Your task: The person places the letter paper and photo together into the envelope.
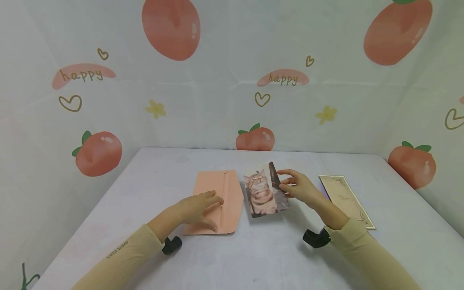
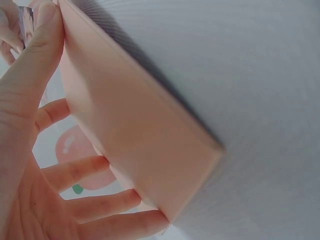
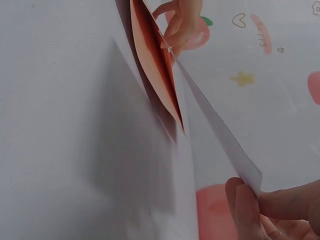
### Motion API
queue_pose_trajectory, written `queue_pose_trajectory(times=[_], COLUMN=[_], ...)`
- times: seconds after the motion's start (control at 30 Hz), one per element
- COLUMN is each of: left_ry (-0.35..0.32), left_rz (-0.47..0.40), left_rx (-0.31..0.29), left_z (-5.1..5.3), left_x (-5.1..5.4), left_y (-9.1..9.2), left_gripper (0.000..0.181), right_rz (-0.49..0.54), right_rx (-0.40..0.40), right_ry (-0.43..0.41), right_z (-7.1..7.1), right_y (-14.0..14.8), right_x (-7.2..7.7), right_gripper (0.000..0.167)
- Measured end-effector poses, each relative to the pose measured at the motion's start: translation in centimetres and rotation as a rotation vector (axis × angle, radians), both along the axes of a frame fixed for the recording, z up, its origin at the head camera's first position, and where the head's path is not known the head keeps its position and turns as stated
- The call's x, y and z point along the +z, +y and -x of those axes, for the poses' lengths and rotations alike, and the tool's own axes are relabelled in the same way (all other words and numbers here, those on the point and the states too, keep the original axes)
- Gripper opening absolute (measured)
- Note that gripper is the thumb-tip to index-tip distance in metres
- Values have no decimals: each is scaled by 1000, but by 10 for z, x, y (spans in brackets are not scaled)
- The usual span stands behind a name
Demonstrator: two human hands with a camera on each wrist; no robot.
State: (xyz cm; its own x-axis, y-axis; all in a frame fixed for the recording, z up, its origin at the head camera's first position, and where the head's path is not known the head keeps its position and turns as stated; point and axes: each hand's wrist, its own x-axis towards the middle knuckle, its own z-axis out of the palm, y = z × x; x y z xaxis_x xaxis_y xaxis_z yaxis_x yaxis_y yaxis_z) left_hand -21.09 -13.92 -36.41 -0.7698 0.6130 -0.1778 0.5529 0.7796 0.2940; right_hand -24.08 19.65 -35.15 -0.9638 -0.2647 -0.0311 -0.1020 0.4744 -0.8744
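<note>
- While my right hand (image 1: pixel 300 187) pinches the cat picture (image 1: pixel 261 193) by its edge,
- my left hand (image 1: pixel 197 206), fingers spread, touches the peach envelope (image 1: pixel 232 201);
- a cream card (image 1: pixel 348 201) lies rightward.

The right hand (image 3: pixel 287 202) pinches a thin card (image 3: pixel 232 152) above the white desk (image 3: pixel 45 125); a pink envelope (image 3: pixel 147 65) gapes by the left hand (image 3: pixel 182 25); beyond the desk's edge, a fruit-printed backdrop (image 3: pixel 280 125)

Left arm (image 1: pixel 125 255) stretched forward and inward, left hand (image 1: pixel 203 207) fanned out, fingers (image 2: pixel 75 172) spread, thumb (image 2: pixel 37 57) well clear of them, and over on the other side, right arm (image 1: pixel 369 253) angled in, right hand (image 1: pixel 301 188) with thumb and fingertips in a neat pinch
</note>
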Motion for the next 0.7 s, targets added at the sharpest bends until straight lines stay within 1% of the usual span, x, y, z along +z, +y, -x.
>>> queue_pose_trajectory(times=[0.17, 0.7], left_ry=[1, 19], left_rz=[5, 4], left_rx=[0, -10], left_z=[0, 2], left_x=[1, -1], left_y=[1, 1], left_gripper=[70, 69], right_rz=[2, 10], right_rx=[7, 32], right_ry=[-4, -7], right_z=[2, 4], right_y=[-3, -14], right_x=[-2, -2], right_gripper=[49, 48])
